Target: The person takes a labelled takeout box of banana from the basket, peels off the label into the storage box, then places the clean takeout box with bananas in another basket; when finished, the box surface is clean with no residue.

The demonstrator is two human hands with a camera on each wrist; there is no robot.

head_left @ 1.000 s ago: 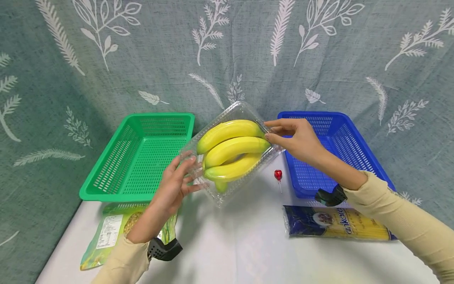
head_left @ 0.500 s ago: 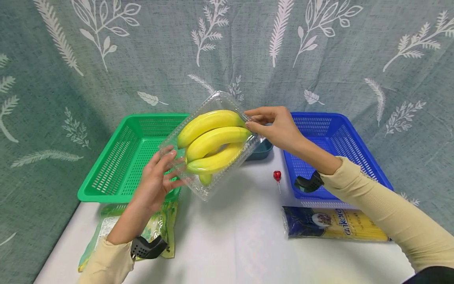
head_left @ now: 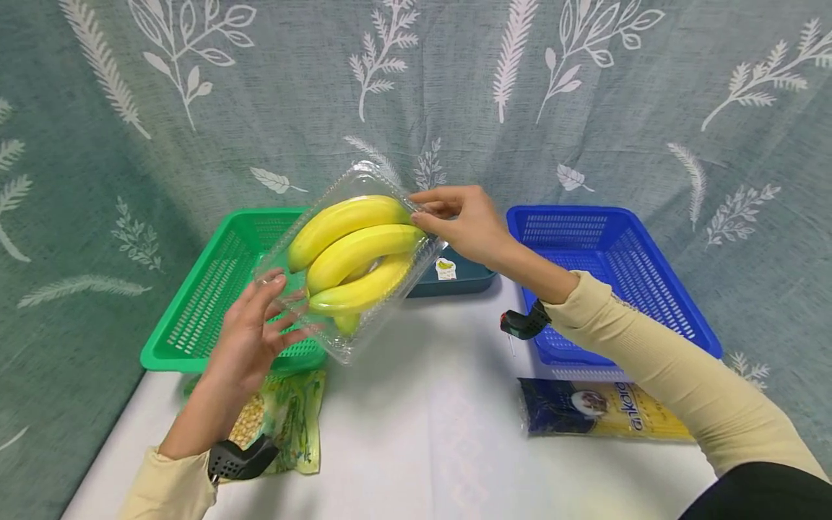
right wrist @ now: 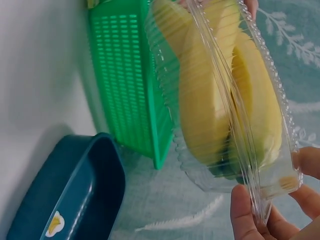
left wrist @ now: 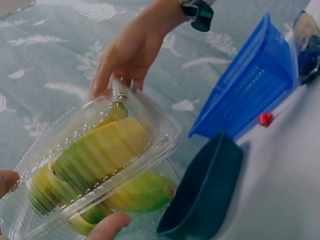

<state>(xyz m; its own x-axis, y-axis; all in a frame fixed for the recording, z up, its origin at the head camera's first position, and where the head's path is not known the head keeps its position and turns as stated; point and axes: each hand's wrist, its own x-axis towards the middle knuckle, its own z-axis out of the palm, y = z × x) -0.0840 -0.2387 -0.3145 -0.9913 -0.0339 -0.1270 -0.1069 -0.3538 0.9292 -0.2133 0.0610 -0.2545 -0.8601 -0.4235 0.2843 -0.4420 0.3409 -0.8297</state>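
A clear plastic clamshell box (head_left: 346,352) with several yellow bananas (head_left: 364,247) inside is held up, tilted, in the head view. My left hand (head_left: 243,332) holds its lower left corner, thumb on one face and fingers behind the clear plastic. At the upper right edge my right hand (head_left: 464,220) pinches the box between thumb and fingers. The box hangs in front of the green basket (head_left: 185,318) and hides part of it. Behind my right hand is a dark teal bin (head_left: 455,285) with a banana sticker, partly covered in the head view.
A blue basket (head_left: 676,289) stands at the right. Before it lies a pack of spaghetti (head_left: 604,408). A red lollipop (left wrist: 265,119) lies beside the blue basket. A green printed bag (head_left: 295,422) lies before the green basket, partly under my left arm. A patterned curtain (head_left: 455,87) hangs behind.
Both hands have moved left and slightly up with the banana box. The teal bin has come into sight behind it. My right wrist now mostly hides the lollipop in the head view.
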